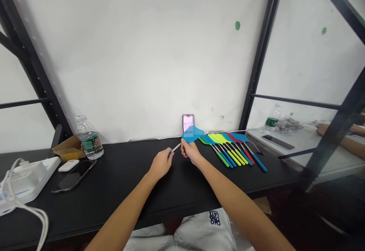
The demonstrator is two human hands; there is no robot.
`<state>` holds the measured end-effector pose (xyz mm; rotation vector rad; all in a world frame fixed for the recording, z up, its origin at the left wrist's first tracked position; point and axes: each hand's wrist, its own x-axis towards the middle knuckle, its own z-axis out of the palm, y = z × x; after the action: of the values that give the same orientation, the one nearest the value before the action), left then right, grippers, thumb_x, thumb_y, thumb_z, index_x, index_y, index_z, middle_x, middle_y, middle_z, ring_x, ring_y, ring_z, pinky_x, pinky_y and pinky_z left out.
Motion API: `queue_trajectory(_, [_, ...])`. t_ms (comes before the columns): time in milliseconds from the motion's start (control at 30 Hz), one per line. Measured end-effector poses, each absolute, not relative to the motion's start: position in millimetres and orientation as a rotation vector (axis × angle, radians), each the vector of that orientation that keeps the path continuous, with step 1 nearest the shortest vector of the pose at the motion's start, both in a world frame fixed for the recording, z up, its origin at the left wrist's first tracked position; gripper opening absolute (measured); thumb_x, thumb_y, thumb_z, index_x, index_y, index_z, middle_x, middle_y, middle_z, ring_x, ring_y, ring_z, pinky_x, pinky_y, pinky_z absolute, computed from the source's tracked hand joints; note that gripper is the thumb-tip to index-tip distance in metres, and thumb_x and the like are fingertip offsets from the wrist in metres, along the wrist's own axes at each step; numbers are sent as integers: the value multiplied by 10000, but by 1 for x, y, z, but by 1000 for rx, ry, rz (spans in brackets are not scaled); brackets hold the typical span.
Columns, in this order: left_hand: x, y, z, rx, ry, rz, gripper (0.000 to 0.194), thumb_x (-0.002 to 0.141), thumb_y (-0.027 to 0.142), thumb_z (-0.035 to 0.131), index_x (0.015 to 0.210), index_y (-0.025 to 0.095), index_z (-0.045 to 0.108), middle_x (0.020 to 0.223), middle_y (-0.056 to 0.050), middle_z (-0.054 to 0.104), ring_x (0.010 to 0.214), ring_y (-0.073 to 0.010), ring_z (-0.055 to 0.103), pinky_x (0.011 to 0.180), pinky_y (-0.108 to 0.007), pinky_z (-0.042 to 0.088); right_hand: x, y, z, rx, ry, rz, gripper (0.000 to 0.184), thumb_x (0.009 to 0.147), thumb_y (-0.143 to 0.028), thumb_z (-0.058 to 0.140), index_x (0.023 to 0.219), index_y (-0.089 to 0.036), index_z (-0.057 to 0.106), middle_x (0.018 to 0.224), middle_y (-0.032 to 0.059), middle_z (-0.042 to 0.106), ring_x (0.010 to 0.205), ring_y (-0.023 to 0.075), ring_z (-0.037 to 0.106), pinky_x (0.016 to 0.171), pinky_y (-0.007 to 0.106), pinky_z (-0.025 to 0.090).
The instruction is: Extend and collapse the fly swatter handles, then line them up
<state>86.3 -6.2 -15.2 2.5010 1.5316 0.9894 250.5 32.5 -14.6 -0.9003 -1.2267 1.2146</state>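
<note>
A blue fly swatter is held between both my hands above the black table, its mesh head up and to the right. My left hand is closed round its blue handle, most of which is hidden in the fist. My right hand pinches the metal shaft just below the head. To the right, a row of several fly swatters in green, blue, yellow and red lies on the table, heads toward the wall and handles toward me.
A phone leans against the wall behind the swatter. On the left stand a water bottle, an open cardboard box, a white case, a dark phone and a power strip. Beyond the right frame, another person's arm rests on a white table.
</note>
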Motion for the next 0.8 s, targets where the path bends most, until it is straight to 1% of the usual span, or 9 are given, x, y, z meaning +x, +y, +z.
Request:
queue_trajectory(167, [89, -8, -18, 2527, 1411, 1017, 232, 945, 314, 358, 815, 203, 514, 795, -30, 617, 711, -150, 570, 647, -240, 363, 242, 27, -22, -980, -1551, 1245, 468, 810, -576, 527, 561, -188, 446, 442, -21, 460, 350, 100, 446, 331, 208, 289])
queue_trajectory(233, [91, -8, -17, 2510, 1399, 1024, 247, 951, 319, 341, 809, 204, 506, 788, -30, 615, 702, -148, 570, 636, -236, 359, 238, 24, -22, -927, -1564, 1273, 472, 815, -550, 533, 528, -197, 406, 419, -27, 431, 344, 92, 421, 343, 208, 289])
queue_trajectory(333, [95, -8, -14, 2486, 1450, 999, 262, 958, 331, 323, 801, 207, 493, 755, -23, 610, 676, -148, 571, 621, -236, 345, 235, 21, -18, -868, -1468, 1308, 480, 823, -515, 524, 500, -211, 344, 387, -50, 356, 332, 73, 355, 350, 204, 256])
queue_trajectory(433, [98, -9, -13, 2472, 1525, 944, 274, 962, 351, 316, 803, 209, 488, 725, -21, 608, 665, -153, 581, 617, -238, 336, 235, 22, -16, -894, -1413, 1292, 474, 822, -491, 516, 482, -212, 341, 373, -55, 326, 325, 74, 339, 352, 209, 245])
queue_trajectory(500, [97, -9, -13, 2482, 1562, 909, 281, 966, 361, 309, 810, 208, 487, 723, -26, 610, 666, -160, 586, 607, -240, 327, 237, 25, -16, -938, -1400, 1246, 461, 829, -480, 494, 479, -203, 376, 379, -38, 366, 328, 83, 369, 356, 215, 267])
queue_trajectory(567, [96, -11, -14, 2495, 1601, 872, 288, 969, 367, 299, 824, 206, 488, 723, -32, 612, 668, -167, 591, 592, -244, 315, 239, 28, -17, -985, -1345, 1167, 444, 838, -482, 464, 505, -189, 432, 417, -8, 449, 350, 100, 430, 360, 222, 293])
queue_trajectory(700, [96, -14, -16, 2504, 1630, 808, 291, 976, 370, 285, 856, 201, 490, 760, -45, 628, 701, -181, 608, 594, -250, 315, 242, 31, -15, -948, -1114, 1068, 388, 836, -495, 481, 631, -168, 523, 593, 44, 606, 487, 131, 572, 420, 222, 386])
queue_trajectory(800, [103, -17, -17, 2524, 1598, 799, 292, 981, 366, 266, 883, 200, 485, 809, -64, 644, 727, -195, 620, 602, -258, 324, 241, 27, -8, -824, -894, 1176, 384, 853, -503, 494, 657, -174, 505, 657, 50, 616, 560, 135, 603, 518, 247, 466])
